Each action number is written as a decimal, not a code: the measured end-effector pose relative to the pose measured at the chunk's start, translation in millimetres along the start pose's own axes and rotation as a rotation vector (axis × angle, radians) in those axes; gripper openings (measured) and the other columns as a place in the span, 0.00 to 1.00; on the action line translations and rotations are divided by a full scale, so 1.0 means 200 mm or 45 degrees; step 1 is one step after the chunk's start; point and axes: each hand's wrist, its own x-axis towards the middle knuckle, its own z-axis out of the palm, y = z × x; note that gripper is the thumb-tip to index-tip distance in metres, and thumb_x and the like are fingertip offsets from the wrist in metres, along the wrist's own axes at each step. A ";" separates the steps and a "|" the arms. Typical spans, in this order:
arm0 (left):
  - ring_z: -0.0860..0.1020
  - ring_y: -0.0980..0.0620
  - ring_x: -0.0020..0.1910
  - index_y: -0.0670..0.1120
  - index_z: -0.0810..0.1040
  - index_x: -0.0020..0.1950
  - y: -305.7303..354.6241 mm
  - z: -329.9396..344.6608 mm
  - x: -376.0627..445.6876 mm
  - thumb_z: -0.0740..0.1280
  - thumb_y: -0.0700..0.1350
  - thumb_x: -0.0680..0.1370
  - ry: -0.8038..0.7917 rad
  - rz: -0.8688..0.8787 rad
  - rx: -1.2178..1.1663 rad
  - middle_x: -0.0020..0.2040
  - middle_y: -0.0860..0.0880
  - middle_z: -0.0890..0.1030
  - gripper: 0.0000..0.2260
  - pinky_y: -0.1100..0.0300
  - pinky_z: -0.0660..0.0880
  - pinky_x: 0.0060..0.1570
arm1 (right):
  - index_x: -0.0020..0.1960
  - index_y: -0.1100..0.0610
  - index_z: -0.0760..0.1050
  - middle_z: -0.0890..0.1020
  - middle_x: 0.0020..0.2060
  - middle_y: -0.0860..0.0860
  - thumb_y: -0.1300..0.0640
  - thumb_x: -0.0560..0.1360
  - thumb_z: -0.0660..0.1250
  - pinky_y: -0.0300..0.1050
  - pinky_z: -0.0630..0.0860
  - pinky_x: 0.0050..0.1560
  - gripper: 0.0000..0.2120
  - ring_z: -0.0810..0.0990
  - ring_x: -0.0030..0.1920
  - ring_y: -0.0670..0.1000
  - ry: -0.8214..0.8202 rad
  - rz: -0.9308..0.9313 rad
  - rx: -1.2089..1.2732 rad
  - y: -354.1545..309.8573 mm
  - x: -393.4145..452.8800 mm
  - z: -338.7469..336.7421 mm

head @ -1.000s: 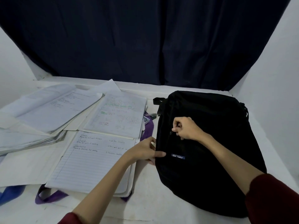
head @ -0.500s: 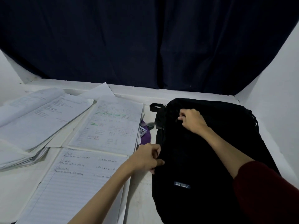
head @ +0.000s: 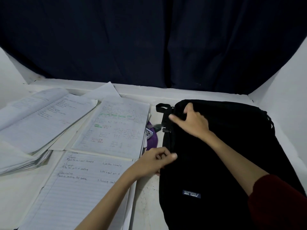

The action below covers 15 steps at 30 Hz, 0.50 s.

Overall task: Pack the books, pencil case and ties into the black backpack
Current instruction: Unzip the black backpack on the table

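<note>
The black backpack (head: 216, 163) lies flat on the white table, top end away from me. My right hand (head: 192, 122) is at its top left corner, thumb spread to the left and fingers hooked over the top edge. With curled fingers and thumb, my left hand (head: 157, 159) pinches the bag's left side seam. Open handwritten notebooks (head: 113, 127) lie overlapping to the left of the bag. A purple cloth item (head: 152, 140) sticks out from under them beside the bag; I cannot tell what it is.
A thick stack of open books (head: 36, 123) fills the far left of the white table (head: 146, 196). A lined notebook (head: 78, 188) lies under my left forearm. Dark curtain (head: 149, 39) hangs behind; white walls close in on both sides.
My right hand travelled from the middle of the bag's front up along its left edge to the top corner, and its thumb has spread. My left hand kept its hold on the side seam.
</note>
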 end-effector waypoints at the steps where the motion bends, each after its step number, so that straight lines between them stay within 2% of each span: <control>1: 0.76 0.56 0.32 0.47 0.75 0.41 0.00 0.00 0.02 0.63 0.56 0.78 0.065 0.006 -0.043 0.34 0.49 0.75 0.14 0.64 0.74 0.31 | 0.59 0.55 0.62 0.77 0.53 0.51 0.35 0.70 0.66 0.49 0.69 0.50 0.30 0.77 0.54 0.57 -0.085 -0.025 -0.058 -0.03 -0.05 0.00; 3: 0.75 0.55 0.31 0.45 0.75 0.41 -0.01 -0.01 0.07 0.60 0.51 0.81 0.259 -0.044 -0.194 0.36 0.47 0.75 0.13 0.66 0.73 0.30 | 0.58 0.54 0.60 0.76 0.47 0.50 0.44 0.71 0.69 0.46 0.69 0.45 0.25 0.79 0.50 0.58 -0.218 -0.078 -0.142 -0.06 -0.12 0.04; 5: 0.74 0.55 0.31 0.44 0.74 0.45 -0.01 -0.01 0.12 0.62 0.47 0.80 0.387 -0.084 -0.292 0.38 0.47 0.75 0.08 0.66 0.72 0.28 | 0.55 0.53 0.60 0.76 0.40 0.51 0.57 0.71 0.66 0.47 0.73 0.39 0.18 0.81 0.40 0.58 -0.260 -0.042 0.012 -0.04 -0.13 0.07; 7: 0.76 0.54 0.33 0.43 0.74 0.48 -0.03 0.02 0.17 0.67 0.50 0.78 0.432 -0.111 -0.199 0.39 0.48 0.76 0.10 0.64 0.74 0.28 | 0.51 0.51 0.61 0.75 0.37 0.54 0.63 0.71 0.64 0.48 0.78 0.31 0.15 0.79 0.31 0.56 -0.283 0.034 0.248 0.00 -0.12 0.09; 9: 0.77 0.54 0.35 0.42 0.76 0.48 -0.04 0.04 0.21 0.69 0.53 0.75 0.470 -0.115 0.007 0.39 0.49 0.78 0.13 0.66 0.74 0.32 | 0.49 0.51 0.61 0.72 0.36 0.54 0.64 0.72 0.65 0.43 0.77 0.26 0.15 0.76 0.28 0.52 -0.292 0.043 0.320 0.03 -0.11 0.09; 11: 0.75 0.55 0.35 0.42 0.78 0.46 -0.03 0.05 0.23 0.69 0.50 0.75 0.506 -0.088 0.150 0.35 0.50 0.77 0.11 0.72 0.69 0.31 | 0.48 0.50 0.62 0.72 0.37 0.54 0.62 0.73 0.66 0.43 0.75 0.29 0.14 0.77 0.29 0.51 -0.303 0.005 0.292 0.06 -0.11 0.10; 13: 0.73 0.55 0.35 0.41 0.80 0.40 -0.01 0.04 0.23 0.67 0.44 0.76 0.543 -0.050 0.267 0.33 0.49 0.77 0.08 0.69 0.65 0.31 | 0.49 0.48 0.62 0.72 0.38 0.50 0.59 0.73 0.67 0.45 0.73 0.38 0.14 0.78 0.38 0.54 -0.305 -0.056 0.160 0.07 -0.11 0.10; 15: 0.67 0.55 0.29 0.45 0.72 0.28 -0.02 0.01 0.23 0.63 0.37 0.76 0.575 -0.054 0.210 0.27 0.49 0.71 0.15 0.66 0.62 0.28 | 0.53 0.49 0.67 0.69 0.42 0.46 0.58 0.72 0.68 0.45 0.71 0.47 0.14 0.73 0.50 0.53 -0.256 -0.175 0.014 0.05 -0.11 0.08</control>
